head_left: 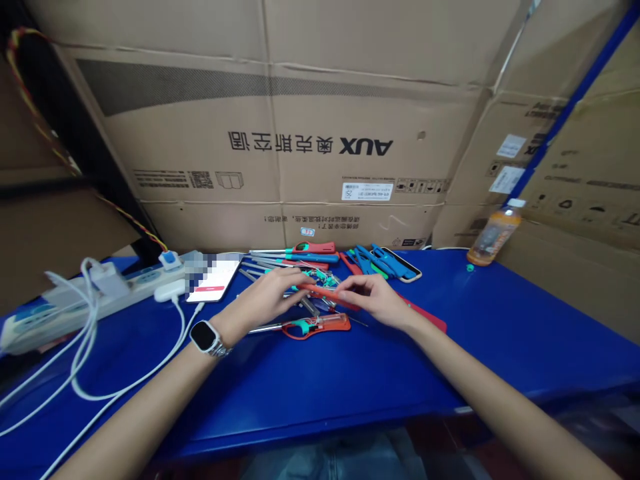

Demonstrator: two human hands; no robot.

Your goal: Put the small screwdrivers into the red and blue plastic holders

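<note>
Between my two hands, above the pile, is a red-orange plastic lighter shell [324, 292]. My left hand [270, 293] is closed, pinching its left end, and the fingers of my right hand [376, 301] are closed on its right end. Just below, on the blue table, lies an open lighter [327, 325] with a red shell, teal trigger and long metal tube. Behind my hands are finished-looking lighters, one red [315, 247] and one blue [320, 258]. Metal tubes and small teal parts [327, 277] lie jumbled under and behind the fingers, partly hidden.
Blue shell pieces [390, 262] lie over a phone at back right; a red shell [427, 316] sits beside my right wrist. A drink bottle [497, 232] stands farther right. On the left are a tablet [227, 270], a power strip [135, 283] and white cables. Cardboard [200, 193] walls the back.
</note>
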